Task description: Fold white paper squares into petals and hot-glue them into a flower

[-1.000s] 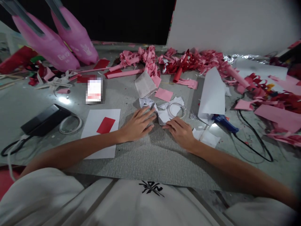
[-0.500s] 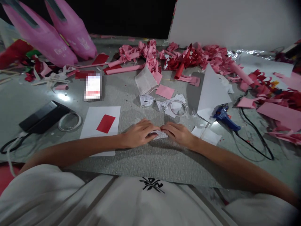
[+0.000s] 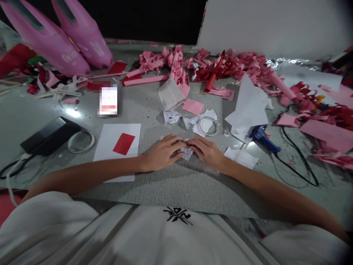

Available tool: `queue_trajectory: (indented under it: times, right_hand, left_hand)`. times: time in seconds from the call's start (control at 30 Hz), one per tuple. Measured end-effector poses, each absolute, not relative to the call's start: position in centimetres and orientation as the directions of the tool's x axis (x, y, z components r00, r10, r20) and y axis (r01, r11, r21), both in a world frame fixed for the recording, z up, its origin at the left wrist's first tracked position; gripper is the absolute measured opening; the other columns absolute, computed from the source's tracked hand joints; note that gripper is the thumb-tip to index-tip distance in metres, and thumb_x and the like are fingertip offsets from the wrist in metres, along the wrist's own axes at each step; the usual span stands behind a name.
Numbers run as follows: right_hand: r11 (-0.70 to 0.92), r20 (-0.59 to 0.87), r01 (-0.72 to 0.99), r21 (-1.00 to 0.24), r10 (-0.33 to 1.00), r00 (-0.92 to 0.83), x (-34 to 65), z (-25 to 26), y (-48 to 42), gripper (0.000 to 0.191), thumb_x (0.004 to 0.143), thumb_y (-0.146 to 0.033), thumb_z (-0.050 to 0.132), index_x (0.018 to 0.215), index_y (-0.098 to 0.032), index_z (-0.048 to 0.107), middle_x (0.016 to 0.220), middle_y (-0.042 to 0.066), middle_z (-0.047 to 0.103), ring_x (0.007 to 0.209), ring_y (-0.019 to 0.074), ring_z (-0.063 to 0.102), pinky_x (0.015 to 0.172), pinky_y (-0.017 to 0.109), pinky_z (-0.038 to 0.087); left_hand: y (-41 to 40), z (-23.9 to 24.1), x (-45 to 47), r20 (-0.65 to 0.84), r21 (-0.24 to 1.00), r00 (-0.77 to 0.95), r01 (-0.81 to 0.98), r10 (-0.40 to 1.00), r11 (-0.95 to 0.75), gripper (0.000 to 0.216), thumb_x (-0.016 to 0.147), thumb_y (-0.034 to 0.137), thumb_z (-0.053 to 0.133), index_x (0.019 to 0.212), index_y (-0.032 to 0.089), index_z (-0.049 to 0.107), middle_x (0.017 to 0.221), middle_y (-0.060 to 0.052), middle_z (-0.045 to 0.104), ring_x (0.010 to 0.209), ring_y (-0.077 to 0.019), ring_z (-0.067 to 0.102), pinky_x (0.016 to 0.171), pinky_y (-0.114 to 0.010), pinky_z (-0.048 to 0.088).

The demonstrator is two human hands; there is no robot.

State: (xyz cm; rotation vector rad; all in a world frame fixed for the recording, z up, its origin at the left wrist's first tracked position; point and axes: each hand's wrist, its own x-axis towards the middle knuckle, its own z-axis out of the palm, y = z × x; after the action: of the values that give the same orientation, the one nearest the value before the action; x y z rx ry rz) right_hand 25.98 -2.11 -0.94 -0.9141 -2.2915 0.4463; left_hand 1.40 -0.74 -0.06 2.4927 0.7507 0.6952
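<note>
Between both hands, low over the grey table (image 3: 165, 184), is a small piece of white paper (image 3: 188, 154) with fine printed or written marks. My left hand (image 3: 164, 152) pinches its left side, thumb below and fingers above. My right hand (image 3: 208, 152) is closed on its upper right side, fingertips meeting those of the left; they cover part of the paper. Just beyond lie folded white paper pieces (image 3: 172, 116) and a roll of tape (image 3: 209, 126). A red paper rectangle (image 3: 124, 144) rests on a white sheet (image 3: 106, 145) left of my left hand.
A blue glue gun (image 3: 264, 139) with a black cord lies at right, near a raised white sheet (image 3: 249, 103). Pink and red paper flowers (image 3: 242, 66) line the back. At left are a black box (image 3: 51, 135), another tape roll (image 3: 81, 142) and pink bottles (image 3: 91, 40).
The paper between my hands has turned, and a pointed corner of it now shows below my fingers. The raised white sheet near the glue gun has shifted and spread leftward.
</note>
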Motion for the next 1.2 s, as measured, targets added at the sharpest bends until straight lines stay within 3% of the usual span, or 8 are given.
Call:
queue_trajectory:
  times: [0.17, 0.3, 0.4, 0.47, 0.6, 0.7, 0.9, 1.2]
  right_hand:
    - [0.681, 0.394, 0.529, -0.506, 0.728, -0.561, 25.73, -0.81, -1.96, 0.025, 0.107, -0.026, 0.047, 0.131, -0.023, 0.056, 0.108, 0.009, 0.075, 0.095, 0.0199, 0.074, 0.08, 0.033, 0.062]
    - [0.703, 0.411, 0.527, -0.478, 0.709, -0.573, 25.77, -0.9, -1.89, 0.028, 0.106, -0.023, 0.048, 0.134, -0.024, 0.056, 0.113, 0.01, 0.075, 0.1, 0.0219, 0.074, 0.083, 0.036, 0.062]
    - [0.676, 0.387, 0.562, -0.477, 0.736, -0.556, 25.86, -1.15, -1.91, 0.031, 0.105, -0.023, 0.051, 0.136, -0.023, 0.053, 0.113, 0.01, 0.074, 0.097, 0.0217, 0.074, 0.082, 0.035, 0.061]
    - [0.626, 0.362, 0.605, -0.493, 0.779, -0.512, 25.86, -1.3, -1.93, 0.033, 0.104, -0.025, 0.056, 0.136, -0.023, 0.052, 0.109, 0.008, 0.074, 0.093, 0.0211, 0.073, 0.08, 0.034, 0.06]
    - [0.532, 0.354, 0.679, -0.506, 0.846, -0.399, 25.78, -1.29, -1.9, 0.03, 0.1, -0.031, 0.063, 0.127, -0.021, 0.056, 0.096, 0.006, 0.072, 0.082, 0.0202, 0.07, 0.074, 0.032, 0.058]
    - [0.537, 0.359, 0.719, -0.442, 0.84, -0.407, 25.74, -1.1, -1.91, 0.022, 0.101, -0.034, 0.06, 0.119, -0.019, 0.061, 0.092, 0.007, 0.07, 0.079, 0.0203, 0.068, 0.069, 0.032, 0.055]
    - [0.518, 0.338, 0.795, -0.316, 0.845, -0.415, 25.74, -1.02, -2.12, 0.029, 0.104, -0.036, 0.054, 0.122, -0.017, 0.065, 0.093, 0.009, 0.07, 0.075, 0.0196, 0.065, 0.062, 0.03, 0.049]
    - [0.522, 0.343, 0.778, -0.349, 0.844, -0.412, 25.86, -1.23, -2.04, 0.026, 0.103, -0.035, 0.057, 0.119, -0.017, 0.067, 0.087, 0.007, 0.07, 0.075, 0.0191, 0.066, 0.066, 0.031, 0.051]
  left_hand:
    - [-0.3, -0.57, 1.42, 0.305, 0.556, 0.714, 0.404, 0.631, -0.726, 0.015, 0.104, 0.02, 0.054, 0.116, 0.021, 0.062, 0.116, -0.008, 0.063, 0.116, -0.0223, 0.059, 0.101, -0.042, 0.055]
    - [-0.2, -0.67, 1.51, 0.29, 0.53, 0.721, 0.427, 0.63, -0.733, 0.015, 0.103, 0.019, 0.055, 0.115, 0.021, 0.063, 0.132, -0.011, 0.057, 0.127, -0.0255, 0.054, 0.106, -0.047, 0.052]
    - [-0.14, -0.49, 1.61, 0.239, 0.532, 0.759, 0.42, 0.606, -0.735, 0.017, 0.102, 0.015, 0.051, 0.115, 0.02, 0.061, 0.122, -0.01, 0.062, 0.12, -0.0255, 0.056, 0.103, -0.048, 0.052]
    - [-0.11, -0.41, 1.63, 0.231, 0.543, 0.764, 0.412, 0.602, -0.732, 0.016, 0.104, 0.017, 0.05, 0.116, 0.019, 0.061, 0.112, -0.008, 0.065, 0.113, -0.0248, 0.058, 0.1, -0.046, 0.052]
    - [-0.22, -0.47, 1.5, 0.259, 0.504, 0.726, 0.462, 0.638, -0.73, 0.022, 0.106, 0.026, 0.051, 0.123, 0.019, 0.061, 0.116, -0.009, 0.065, 0.114, -0.0255, 0.059, 0.103, -0.047, 0.05]
    - [-0.38, -0.63, 1.39, 0.28, 0.439, 0.71, 0.505, 0.647, -0.744, 0.023, 0.105, 0.03, 0.053, 0.122, 0.018, 0.063, 0.115, -0.01, 0.065, 0.113, -0.0265, 0.058, 0.102, -0.047, 0.05]
    - [-0.62, -0.7, 1.33, 0.296, 0.355, 0.694, 0.558, 0.656, -0.75, 0.023, 0.104, 0.036, 0.055, 0.116, 0.019, 0.066, 0.124, -0.012, 0.059, 0.118, -0.0285, 0.056, 0.105, -0.049, 0.05]
    - [-0.71, -0.99, 1.32, 0.378, 0.396, 0.663, 0.515, 0.646, -0.76, 0.028, 0.102, 0.035, 0.061, 0.123, 0.017, 0.064, 0.123, -0.011, 0.065, 0.116, -0.026, 0.06, 0.104, -0.045, 0.05]
